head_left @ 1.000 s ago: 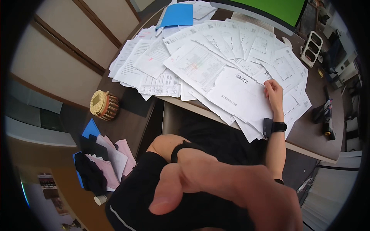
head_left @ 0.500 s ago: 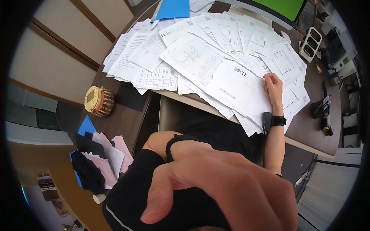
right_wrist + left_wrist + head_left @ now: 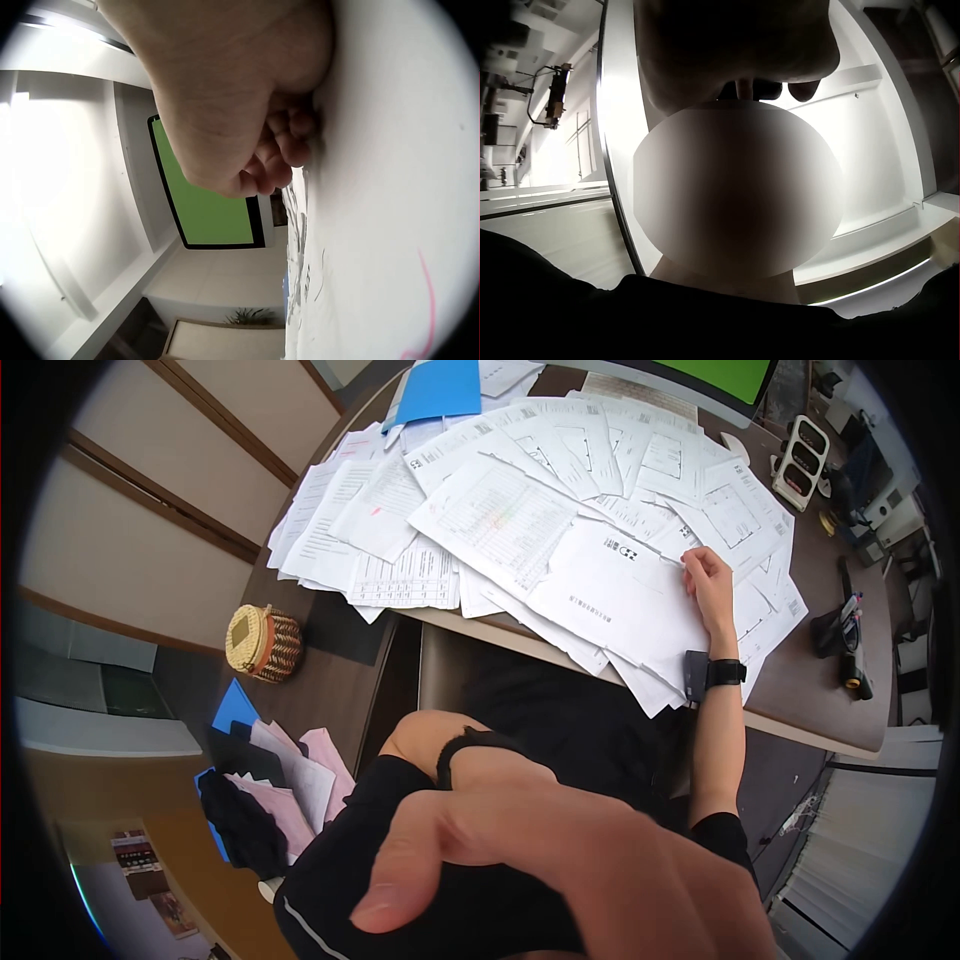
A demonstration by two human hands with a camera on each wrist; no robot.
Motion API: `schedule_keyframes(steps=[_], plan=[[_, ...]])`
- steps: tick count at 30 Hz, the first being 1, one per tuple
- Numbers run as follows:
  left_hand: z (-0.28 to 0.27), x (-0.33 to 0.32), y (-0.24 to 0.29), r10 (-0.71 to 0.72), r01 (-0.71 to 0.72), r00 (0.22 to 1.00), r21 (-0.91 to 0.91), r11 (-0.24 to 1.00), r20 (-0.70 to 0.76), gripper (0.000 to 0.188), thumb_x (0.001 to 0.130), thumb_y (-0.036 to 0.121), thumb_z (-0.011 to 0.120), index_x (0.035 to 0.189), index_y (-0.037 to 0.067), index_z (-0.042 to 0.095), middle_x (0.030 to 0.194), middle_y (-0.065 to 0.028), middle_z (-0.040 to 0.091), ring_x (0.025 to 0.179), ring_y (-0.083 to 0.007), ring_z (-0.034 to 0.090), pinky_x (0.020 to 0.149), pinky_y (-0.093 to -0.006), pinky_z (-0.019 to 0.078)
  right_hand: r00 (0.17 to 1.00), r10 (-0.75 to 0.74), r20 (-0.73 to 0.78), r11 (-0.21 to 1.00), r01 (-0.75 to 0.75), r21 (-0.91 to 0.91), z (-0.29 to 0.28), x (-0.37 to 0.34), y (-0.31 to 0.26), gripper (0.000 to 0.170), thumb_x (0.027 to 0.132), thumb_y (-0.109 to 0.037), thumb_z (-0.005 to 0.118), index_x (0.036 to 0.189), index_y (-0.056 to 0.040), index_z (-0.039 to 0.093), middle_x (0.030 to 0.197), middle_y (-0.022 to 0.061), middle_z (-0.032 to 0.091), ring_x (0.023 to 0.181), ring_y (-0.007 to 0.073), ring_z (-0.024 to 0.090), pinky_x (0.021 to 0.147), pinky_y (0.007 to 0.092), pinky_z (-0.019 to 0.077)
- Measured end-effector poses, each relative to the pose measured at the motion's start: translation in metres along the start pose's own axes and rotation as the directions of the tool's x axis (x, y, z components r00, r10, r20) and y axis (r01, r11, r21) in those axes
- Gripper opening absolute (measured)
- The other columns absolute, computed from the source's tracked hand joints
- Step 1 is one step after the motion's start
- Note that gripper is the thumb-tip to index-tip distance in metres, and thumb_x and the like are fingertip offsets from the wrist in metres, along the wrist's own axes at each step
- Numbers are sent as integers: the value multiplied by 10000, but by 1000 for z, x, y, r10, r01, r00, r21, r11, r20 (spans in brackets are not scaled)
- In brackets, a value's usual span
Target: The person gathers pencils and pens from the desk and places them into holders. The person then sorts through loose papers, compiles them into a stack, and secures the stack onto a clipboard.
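Observation:
Close to the head camera, the left hand (image 3: 580, 850) is large and blurred, its thumb extended and apart from the fingers, whose tips are out of frame. That hand (image 3: 735, 45) spans the top of the left wrist view beside a blurred head; nothing held shows. Loosely curled, the right hand (image 3: 711, 595) rests on a white printed sheet (image 3: 600, 595) at the right of the spread papers (image 3: 500, 525). In the right wrist view, the right hand's (image 3: 217, 97) edge lies against the white paper (image 3: 382, 210), fingers bent toward the palm, holding nothing visible.
A blue folder (image 3: 440, 388) lies behind the papers, near a green-screened monitor (image 3: 725, 375). On the right are a pen holder (image 3: 828, 632) and a white three-slot object (image 3: 801, 463). A woven basket (image 3: 268, 643) stands left, above pink papers (image 3: 325, 760) and dark cloth (image 3: 240, 825).
The left hand has shifted slightly down and to the left in the head view, its thumb spread further from the fingers. The right hand stays on the paper. The head view has shifted slightly.

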State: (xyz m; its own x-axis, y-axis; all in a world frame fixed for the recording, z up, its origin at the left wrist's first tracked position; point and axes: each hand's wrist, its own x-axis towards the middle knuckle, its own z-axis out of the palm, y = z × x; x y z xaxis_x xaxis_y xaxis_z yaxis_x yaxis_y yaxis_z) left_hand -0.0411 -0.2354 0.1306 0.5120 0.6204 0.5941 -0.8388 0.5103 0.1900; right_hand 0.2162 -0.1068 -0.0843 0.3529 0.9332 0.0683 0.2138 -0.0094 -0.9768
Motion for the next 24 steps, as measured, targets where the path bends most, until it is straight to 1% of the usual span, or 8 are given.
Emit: schedule_keyframes(steps=[3, 7, 9, 12, 13, 15, 19, 24], plan=[[-3, 7, 14, 5, -6, 1000, -25, 1000, -16, 867, 714, 547, 681, 1273, -31, 353, 1056, -155, 563, 680, -148, 554, 627, -225, 388, 1000, -20, 6, 1000, 20, -2, 0, 0, 0, 163, 889, -160, 570, 822, -18, 614, 604, -16, 526, 500, 44, 425, 471, 199, 322], [-3, 5, 13, 27, -30, 998, -50, 998, -59, 902, 699, 553, 690, 1282, -41, 344, 1051, -149, 569, 675, -131, 548, 627, -208, 374, 999, -36, 8, 999, 36, 0, 1, -3, 2, 166, 889, -162, 571, 821, -18, 615, 604, -16, 526, 499, 44, 424, 472, 198, 322], [-5, 8, 31, 44, -47, 997, -44, 998, -66, 919, 691, 557, 695, 1286, -46, 339, 1048, -147, 572, 672, -122, 545, 627, -199, 367, 1000, -15, -15, 1000, 15, -12, 0, 1, 2, 174, 891, -167, 570, 818, -15, 613, 608, -18, 526, 502, 43, 426, 471, 198, 319], [3, 0, 22, 56, -59, 995, -47, 997, -77, 936, 683, 560, 700, 1291, -51, 334, 1045, -144, 576, 669, -113, 542, 627, -191, 361, 1000, 1, -10, 1000, -1, 8, 0, 2, 2, 180, 892, -172, 568, 818, -14, 613, 611, -19, 524, 505, 43, 425, 471, 199, 315], [-2, 6, 27, 7, -11, 998, 69, 998, 57, 899, 699, 595, 679, 1247, -50, 375, 1037, -140, 565, 710, -117, 546, 636, -199, 361, 1000, 8, -5, 1000, -8, -6, -1, -1, 2, 180, 892, -172, 568, 818, -14, 613, 611, -19, 524, 505, 43, 425, 471, 199, 315], [-10, 17, 36, -136, 33, 944, 323, 946, 300, 851, 729, 663, 637, 1158, -49, 455, 1021, -131, 545, 791, -124, 554, 654, -215, 363, 1000, -12, -8, 1000, 12, -15, 1, -1, 0, 182, 892, -173, 567, 818, -14, 613, 613, -20, 521, 507, 41, 420, 471, 200, 313], [-6, -3, 38, -95, -26, 953, 391, 920, 287, 768, 729, 584, 648, 1134, -45, 477, 1020, -132, 547, 797, -131, 561, 669, -226, 382, 1000, -18, -23, 1000, 18, -15, 2, 0, 1, 171, 894, -171, 577, 825, -19, 616, 609, -18, 517, 503, 40, 415, 468, 196, 314], [-8, -22, 44, -98, -26, 962, 444, 895, 255, 630, 729, 451, 667, 1095, -39, 514, 1020, -136, 549, 806, -144, 571, 693, -244, 413, 999, -32, -9, 999, 32, 17, 0, 0, -4, 158, 891, -157, 572, 824, -19, 614, 607, -14, 527, 503, 44, 426, 468, 197, 326]])
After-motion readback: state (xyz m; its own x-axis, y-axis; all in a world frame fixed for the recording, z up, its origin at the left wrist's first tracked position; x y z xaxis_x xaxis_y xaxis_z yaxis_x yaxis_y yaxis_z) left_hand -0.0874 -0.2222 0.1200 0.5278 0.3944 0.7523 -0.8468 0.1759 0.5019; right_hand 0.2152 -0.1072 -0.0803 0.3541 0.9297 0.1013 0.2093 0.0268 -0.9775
